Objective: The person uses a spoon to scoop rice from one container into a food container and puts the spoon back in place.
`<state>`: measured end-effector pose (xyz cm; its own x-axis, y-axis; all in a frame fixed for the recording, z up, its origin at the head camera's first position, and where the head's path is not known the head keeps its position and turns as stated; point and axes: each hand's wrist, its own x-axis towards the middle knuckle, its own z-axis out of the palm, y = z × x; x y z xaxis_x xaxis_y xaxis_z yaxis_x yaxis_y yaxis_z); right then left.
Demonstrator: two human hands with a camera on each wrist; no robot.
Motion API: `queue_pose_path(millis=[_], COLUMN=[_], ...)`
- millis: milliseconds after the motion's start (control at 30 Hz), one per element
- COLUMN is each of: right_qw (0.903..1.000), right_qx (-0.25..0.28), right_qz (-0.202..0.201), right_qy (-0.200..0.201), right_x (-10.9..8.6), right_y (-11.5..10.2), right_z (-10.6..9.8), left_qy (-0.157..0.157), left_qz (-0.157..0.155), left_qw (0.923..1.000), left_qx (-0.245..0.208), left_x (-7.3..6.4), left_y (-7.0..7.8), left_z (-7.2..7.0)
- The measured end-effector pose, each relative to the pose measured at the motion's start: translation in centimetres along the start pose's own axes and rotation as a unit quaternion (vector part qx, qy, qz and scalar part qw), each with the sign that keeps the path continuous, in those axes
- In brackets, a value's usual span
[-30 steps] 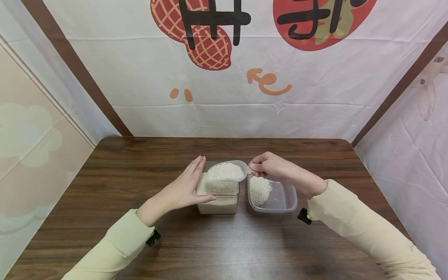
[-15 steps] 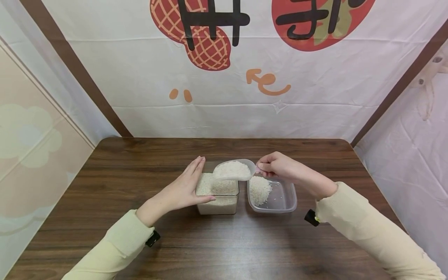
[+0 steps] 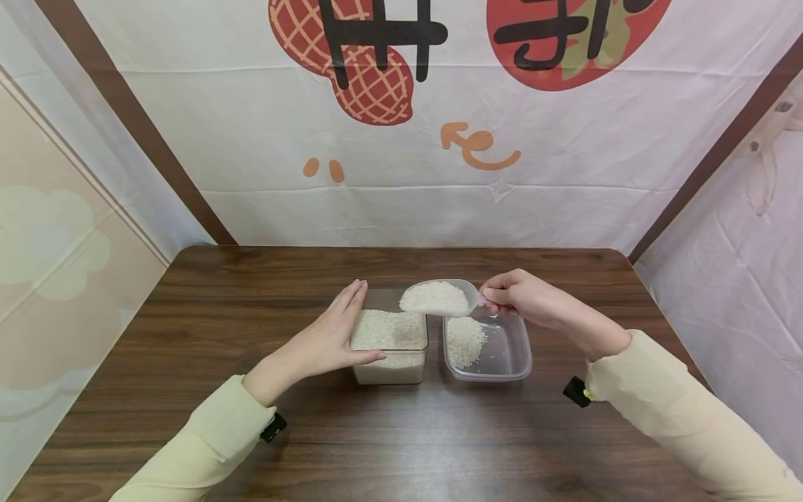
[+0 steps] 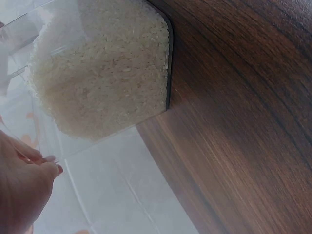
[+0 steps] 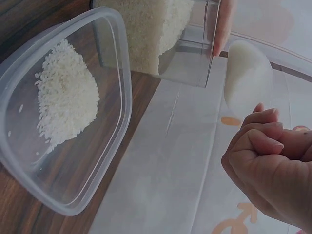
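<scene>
My right hand pinches the thin pink handle of a whitish scoop heaped with rice. The scoop hangs over the gap between two containers, overlapping the back corners of both in the head view. On the left, a tall clear box is filled with rice well up its walls. My left hand holds this box at its left side, thumb along the near rim and fingers toward the far side. Beside it sits a shallow clear plastic container, with a small rice pile at its left side.
Both containers stand on a dark wood-grain table. A few loose grains lie on the shallow container's floor. Behind the table hangs a white printed cloth, and more cloth covers both sides.
My right hand has carried the full scoop up and rightward, from over the tall box toward the shallow container. My left hand and both containers stay in place.
</scene>
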<state>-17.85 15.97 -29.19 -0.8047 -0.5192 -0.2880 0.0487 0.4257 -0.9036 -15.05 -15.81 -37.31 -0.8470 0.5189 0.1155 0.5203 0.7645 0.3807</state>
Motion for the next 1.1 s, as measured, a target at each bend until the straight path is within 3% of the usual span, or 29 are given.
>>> queue_pose_path(millis=[333, 1100], right_qw=[0.9991, 0.999], right_qx=[0.038, 0.032], right_qz=[0.018, 0.03], right_qy=[0.001, 0.012], right_x=[-0.8, -2.3], right_y=[1.1, 4.4], right_z=[-1.0, -3.2], left_qy=[-0.003, -0.003], left_qz=[-0.001, 0.001], left_qw=[1.0, 1.0], left_qx=[-0.003, -0.005], left_x=[0.0, 0.1], left_y=[0.0, -0.1], left_z=[0.0, 0.0])
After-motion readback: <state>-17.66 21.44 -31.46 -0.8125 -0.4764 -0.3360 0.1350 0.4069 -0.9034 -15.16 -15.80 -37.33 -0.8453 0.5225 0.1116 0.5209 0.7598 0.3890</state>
